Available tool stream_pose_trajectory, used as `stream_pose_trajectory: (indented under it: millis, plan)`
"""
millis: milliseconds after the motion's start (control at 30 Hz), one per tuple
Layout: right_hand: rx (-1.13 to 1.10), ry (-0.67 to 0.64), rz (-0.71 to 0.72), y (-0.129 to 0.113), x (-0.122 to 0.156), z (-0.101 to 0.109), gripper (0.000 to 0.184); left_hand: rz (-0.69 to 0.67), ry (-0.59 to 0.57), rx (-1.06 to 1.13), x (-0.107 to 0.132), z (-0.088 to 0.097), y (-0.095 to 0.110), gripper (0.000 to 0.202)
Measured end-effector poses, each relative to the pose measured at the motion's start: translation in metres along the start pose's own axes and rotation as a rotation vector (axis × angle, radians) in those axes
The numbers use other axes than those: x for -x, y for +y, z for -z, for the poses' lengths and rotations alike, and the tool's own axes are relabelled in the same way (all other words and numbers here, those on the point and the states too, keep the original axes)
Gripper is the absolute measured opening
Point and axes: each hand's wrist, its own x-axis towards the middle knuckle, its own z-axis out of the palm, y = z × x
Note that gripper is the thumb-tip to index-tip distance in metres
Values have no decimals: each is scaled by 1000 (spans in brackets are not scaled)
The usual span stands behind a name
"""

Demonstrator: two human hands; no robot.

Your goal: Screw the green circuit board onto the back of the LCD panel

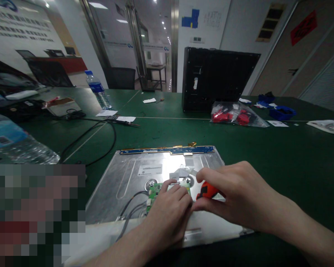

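Note:
A display panel point(122, 167) lies with its silvery metal back up and a thin blue circuit strip point(156, 151) along its far edge. On its middle sits a green circuit board point(153, 190), partly hidden by my left hand point(174, 202). The bent fingers of that hand are closed over the board, the index finger reaching across it. At the board's right, my right hand point(233, 193) is wrapped round the orange-and-black handle of a screwdriver point(207, 190). The screwdriver's tip is hidden. Dark cables point(132, 202) run from the board's left side.
A black monitor housing point(219, 78) stands behind, with a clear bag of red parts point(236, 115) before it. Water bottles point(98, 91), a small box point(64, 106) and a looped black cable point(114, 137) are on the left. A blue tray point(282, 112) stands far right.

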Motion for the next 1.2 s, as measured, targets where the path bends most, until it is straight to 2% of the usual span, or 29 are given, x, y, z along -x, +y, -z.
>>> stream_pose_trajectory:
  millis: [100, 333, 467, 567, 667, 733, 800, 900, 1000, 1100, 1200]
  plan:
    - [-39, -6, 9, -1, 1, 1, 11, 6, 5, 1, -1, 1, 1, 15]
    - [40, 44, 13, 0, 1, -2, 25, -5, 12, -14, 0, 0, 0, 15]
    - [33, 57, 15, 0, -1, -2, 11, -6, 44, -9, 0, -2, 0, 14]
    - [12, 54, 16, 0, -2, -1, 18, -15, 37, -22, 0, -2, 0, 13]
    - [83, 85, 7, 1, -2, -4, 28, -19, 46, -31, 0, -2, -1, 14]
    - [107, 96, 6, 2, -1, -6, 23, -21, 46, -23, 0, -2, -1, 12]
    - [69, 78, 6, 1, 0, -4, 14, -23, 37, -14, 1, -2, -2, 11]
    - [-7, 33, 3, 0, 0, 0, 23, -25, 25, -13, 1, -2, -2, 11]
    - [38, 21, -20, 0, 0, 2, 28, -22, 20, -17, 0, -2, -2, 13]
    - [63, 24, -46, 1, 0, 1, 21, -11, 22, -10, 0, -1, -1, 13]
    - [-19, 6, -42, -1, -1, 3, 19, -6, 2, -14, -1, 0, 0, 12]
